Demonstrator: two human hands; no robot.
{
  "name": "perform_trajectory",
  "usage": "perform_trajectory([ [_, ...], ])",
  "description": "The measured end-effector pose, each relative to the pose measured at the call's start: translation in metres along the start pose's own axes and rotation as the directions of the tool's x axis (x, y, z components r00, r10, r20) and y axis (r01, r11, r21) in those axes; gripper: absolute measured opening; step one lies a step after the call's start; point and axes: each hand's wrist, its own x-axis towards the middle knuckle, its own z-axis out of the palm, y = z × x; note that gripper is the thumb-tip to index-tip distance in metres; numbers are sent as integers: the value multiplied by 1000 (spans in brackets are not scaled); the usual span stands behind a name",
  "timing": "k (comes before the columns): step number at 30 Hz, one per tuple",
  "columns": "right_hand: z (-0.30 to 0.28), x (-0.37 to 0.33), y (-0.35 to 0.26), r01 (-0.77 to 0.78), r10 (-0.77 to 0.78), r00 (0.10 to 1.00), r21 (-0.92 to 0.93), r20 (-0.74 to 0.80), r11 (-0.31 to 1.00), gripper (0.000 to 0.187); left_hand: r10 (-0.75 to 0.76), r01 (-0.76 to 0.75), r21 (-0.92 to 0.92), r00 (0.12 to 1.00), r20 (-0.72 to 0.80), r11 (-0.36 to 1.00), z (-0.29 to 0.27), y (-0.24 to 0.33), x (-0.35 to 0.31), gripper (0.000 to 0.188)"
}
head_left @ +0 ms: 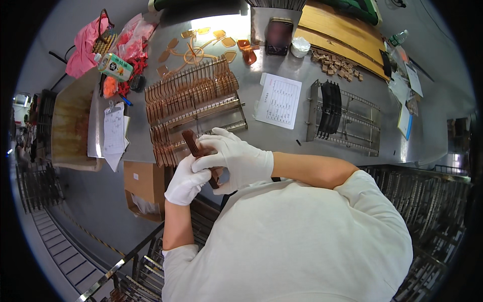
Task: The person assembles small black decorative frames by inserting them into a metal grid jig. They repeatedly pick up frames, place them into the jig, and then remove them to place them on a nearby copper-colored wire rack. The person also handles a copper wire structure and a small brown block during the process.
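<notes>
In front of my body, both white-gloved hands hold a dark reddish-brown stack of thin pieces [190,142], which look like tinted lenses. My left hand [187,180] is closed on it from the near left. The fingers of my right hand [229,158] bend round it from the right, covering its middle; its lower end shows below them. Just beyond my hands stands a metal rack [234,103] with rows of brown, lens-like curved pieces [191,85] upright in it. Part of the rack's near side is hidden by my hands.
Right of a printed sheet [279,100] stands another metal rack [370,121] with black curved pieces [330,108]. Farther back lie amber lens-shaped pieces on a branching frame [193,53], a phone [279,36] and small brown blocks [334,65]. A bottle [114,67] and clipboard [114,128] are left.
</notes>
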Motion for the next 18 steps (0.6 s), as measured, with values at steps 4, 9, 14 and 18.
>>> perform_trajectory([
  [4,1,5,-5,45,-27,995,179,-101,983,64,96,-89,-140,994,46,986,-2,2,-8,59],
  [9,3,13,-19,-290,313,937,843,154,453,61,236,-54,582,941,-242,812,-20,-12,-12,28],
  [14,18,18,10,-271,467,876,922,116,278,53,-53,237,501,934,-354,832,-24,-2,-29,24],
  [18,52,24,46,-278,393,919,635,-44,721,58,-248,455,513,872,-422,727,-34,17,-60,32],
])
